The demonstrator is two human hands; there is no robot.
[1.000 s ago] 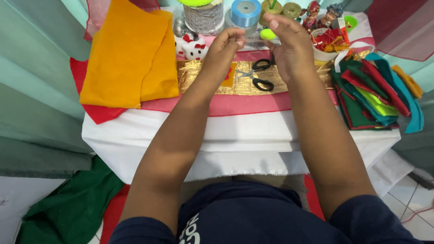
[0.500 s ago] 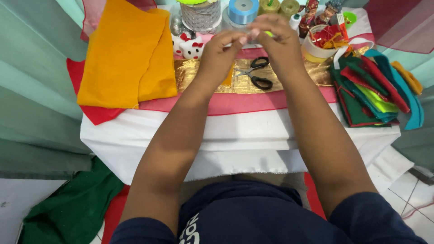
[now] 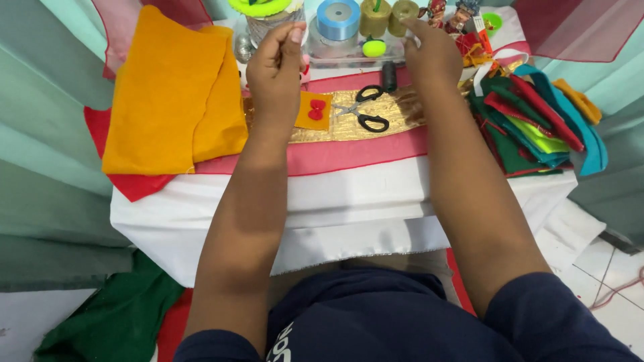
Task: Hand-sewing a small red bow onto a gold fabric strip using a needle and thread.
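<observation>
- Left hand [image 3: 278, 64] raised above the table's far half, fingers curled into a loose fist, thumb up; nothing visibly pinched, though anything thin between the fingertips cannot be made out.
- Right hand [image 3: 433, 57] lifted well apart to the right, fingers bent inward with the index tip near the clear container [image 3: 335, 50]; grasp impossible to tell.
- Between the two hands, flat on the gold fabric strip [image 3: 396, 114]: black-handled scissors [image 3: 362, 110], long axis slanting from upper left to lower right, blades toward the left, handle loops toward the right and near side, touched by neither hand.
- Just left of the blades, a small orange felt square [image 3: 314, 111] bearing a red bow [image 3: 316, 109], partly under the left wrist.
- Beneath the gold strip, pink cloth [image 3: 335, 154] over a white tablecloth [image 3: 355, 208].
- Far left, folded orange felt [image 3: 168, 94] on a red sheet [image 3: 137, 184].
- Far edge: blue ribbon spool [image 3: 338, 18], two olive-gold spools [image 3: 387, 15], yellow-green ball [image 3: 373, 47], black thread spool [image 3: 389, 75].
- Right edge: fanned stack of green, red, teal and lime felt pieces [image 3: 530, 124].
- Down on the floor at left, a heap of green cloth [image 3: 100, 322].
</observation>
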